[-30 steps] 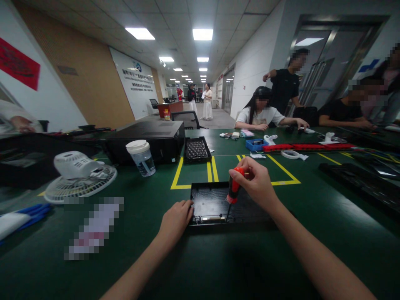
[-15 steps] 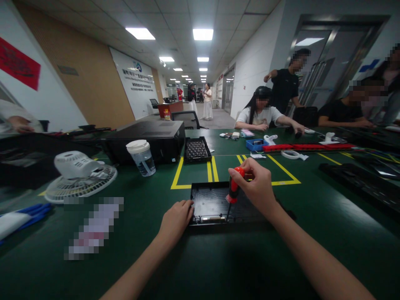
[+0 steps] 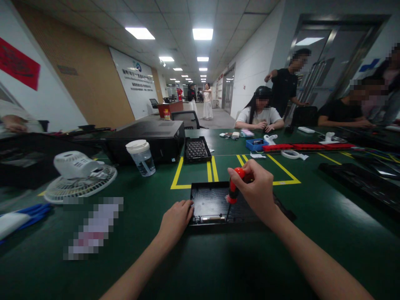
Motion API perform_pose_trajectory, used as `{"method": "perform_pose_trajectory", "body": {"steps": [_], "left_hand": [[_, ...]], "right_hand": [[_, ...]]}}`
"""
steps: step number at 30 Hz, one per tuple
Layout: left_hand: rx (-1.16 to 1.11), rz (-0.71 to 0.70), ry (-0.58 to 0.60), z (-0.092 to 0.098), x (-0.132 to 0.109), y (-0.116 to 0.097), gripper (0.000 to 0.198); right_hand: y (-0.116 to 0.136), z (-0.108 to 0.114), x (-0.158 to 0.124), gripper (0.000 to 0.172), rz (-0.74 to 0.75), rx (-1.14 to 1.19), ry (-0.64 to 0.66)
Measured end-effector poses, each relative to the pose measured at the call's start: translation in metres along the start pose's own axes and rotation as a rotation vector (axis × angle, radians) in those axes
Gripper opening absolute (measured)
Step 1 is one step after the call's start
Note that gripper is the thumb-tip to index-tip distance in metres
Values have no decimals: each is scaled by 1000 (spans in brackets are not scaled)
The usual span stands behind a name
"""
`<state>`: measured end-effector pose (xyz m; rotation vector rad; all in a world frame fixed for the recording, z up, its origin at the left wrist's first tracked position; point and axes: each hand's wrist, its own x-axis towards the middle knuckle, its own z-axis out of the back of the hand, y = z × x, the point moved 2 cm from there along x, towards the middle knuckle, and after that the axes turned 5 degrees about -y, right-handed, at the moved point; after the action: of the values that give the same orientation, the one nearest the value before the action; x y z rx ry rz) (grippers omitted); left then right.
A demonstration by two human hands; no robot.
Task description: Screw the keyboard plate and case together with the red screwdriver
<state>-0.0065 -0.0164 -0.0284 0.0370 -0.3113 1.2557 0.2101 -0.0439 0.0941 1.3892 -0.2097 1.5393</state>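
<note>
A shallow black plastic housing (image 3: 208,202) lies flat on the green table in front of me. Its left edge is gripped by my left hand (image 3: 177,214), fingers bent together against the rim. My right hand (image 3: 256,181) is closed around the handle of a red and black screwdriver (image 3: 231,191). The screwdriver stands nearly upright, its shaft pointing down to the inner front edge of the housing, beside a small pale strip (image 3: 213,218). Whether a screw sits under the tip is too small to make out. My right hand and forearm hide much of the housing's right side.
Beyond the housing are yellow tape lines (image 3: 193,187) and a black tray of small parts (image 3: 198,150). A lidded cup (image 3: 142,158), a white fan (image 3: 79,175) and a black computer case (image 3: 146,139) stand left. A blue box (image 3: 256,145) sits farther back, near a seated co-worker (image 3: 261,112).
My right hand has shifted and turned very slightly on the screwdriver, whose tip stays in place. My left hand keeps still. The seated co-worker opposite has drawn an outstretched arm back in.
</note>
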Motion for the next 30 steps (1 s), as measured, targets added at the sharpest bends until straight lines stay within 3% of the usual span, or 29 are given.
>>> {"method": "perform_pose_trajectory", "body": {"steps": [20, 30], "left_hand": [[-21, 5, 6, 1, 0, 0, 33], [-9, 2, 13, 3, 0, -1, 32]], "right_hand": [[5, 2, -1, 37, 132, -269, -111], [4, 0, -2, 29, -21, -78, -30]]}}
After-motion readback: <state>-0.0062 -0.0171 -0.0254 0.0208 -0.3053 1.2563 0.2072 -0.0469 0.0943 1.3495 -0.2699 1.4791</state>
